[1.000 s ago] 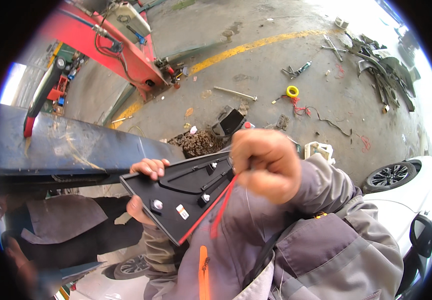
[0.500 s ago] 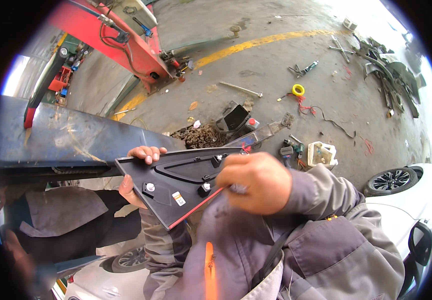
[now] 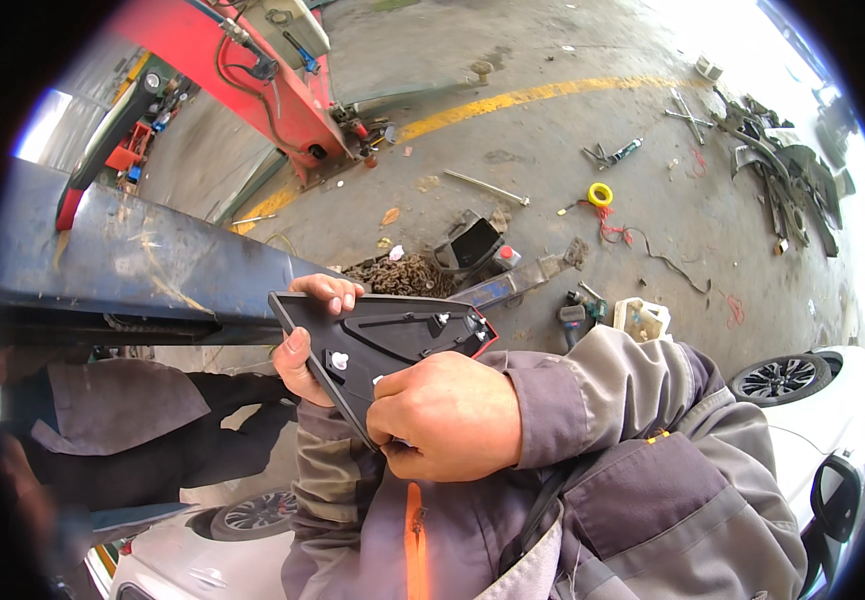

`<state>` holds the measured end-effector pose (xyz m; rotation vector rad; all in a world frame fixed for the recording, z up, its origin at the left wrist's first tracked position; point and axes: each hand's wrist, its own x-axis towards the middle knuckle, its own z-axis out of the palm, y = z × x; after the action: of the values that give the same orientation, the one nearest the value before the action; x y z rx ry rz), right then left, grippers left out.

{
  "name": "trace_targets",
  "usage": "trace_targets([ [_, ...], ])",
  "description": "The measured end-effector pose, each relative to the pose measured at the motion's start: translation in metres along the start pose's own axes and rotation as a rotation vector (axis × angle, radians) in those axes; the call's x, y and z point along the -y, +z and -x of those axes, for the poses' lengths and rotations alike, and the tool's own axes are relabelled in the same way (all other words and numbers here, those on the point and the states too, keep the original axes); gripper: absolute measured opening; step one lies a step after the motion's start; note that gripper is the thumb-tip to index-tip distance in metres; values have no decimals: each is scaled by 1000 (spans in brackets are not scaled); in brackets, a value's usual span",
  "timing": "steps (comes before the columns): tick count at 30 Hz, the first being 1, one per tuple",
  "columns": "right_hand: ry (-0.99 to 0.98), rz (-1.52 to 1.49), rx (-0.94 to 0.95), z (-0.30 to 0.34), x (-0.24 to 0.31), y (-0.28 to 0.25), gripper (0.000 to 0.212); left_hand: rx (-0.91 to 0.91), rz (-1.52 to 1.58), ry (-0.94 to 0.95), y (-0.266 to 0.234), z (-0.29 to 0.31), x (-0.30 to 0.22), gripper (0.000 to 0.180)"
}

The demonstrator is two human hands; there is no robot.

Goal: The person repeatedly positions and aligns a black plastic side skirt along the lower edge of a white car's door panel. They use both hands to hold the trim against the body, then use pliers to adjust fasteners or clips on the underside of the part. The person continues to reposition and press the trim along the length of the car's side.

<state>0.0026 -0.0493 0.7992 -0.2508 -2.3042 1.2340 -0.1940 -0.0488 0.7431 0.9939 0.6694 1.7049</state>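
Note:
A dark, roughly triangular plastic trim panel (image 3: 383, 348) is held up before my chest, its back with white clips (image 3: 338, 360) facing me. My left hand (image 3: 299, 367) is closed on its broad left end, fingers over the upper edge and thumb lower down. Across the near edge lies my right hand (image 3: 448, 415), closed, fingers curled against the panel. What is pinched in them is hidden. Red strip (image 3: 489, 339) shows at the narrow far end; my right hand covers much of the near edge.
To the left runs a blue steel beam (image 3: 153, 265), with a red lift post (image 3: 273, 100) beyond. On the floor are a chain pile (image 3: 403, 274), yellow tape roll (image 3: 600, 194), cordless tool (image 3: 578, 315) and white container (image 3: 641, 318). A white car (image 3: 823, 410) stands right; another person (image 3: 123, 410) is at left.
My right hand has moved left and nearer along the panel's edge, covering the label and lower clip. The panel has shifted slightly right in view, and its narrow end has tilted.

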Motion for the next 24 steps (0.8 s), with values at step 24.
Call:
trace_targets([
  [24,415,-666,133,1,-26,18,9,5,31,-3,9,-2,2,54],
])
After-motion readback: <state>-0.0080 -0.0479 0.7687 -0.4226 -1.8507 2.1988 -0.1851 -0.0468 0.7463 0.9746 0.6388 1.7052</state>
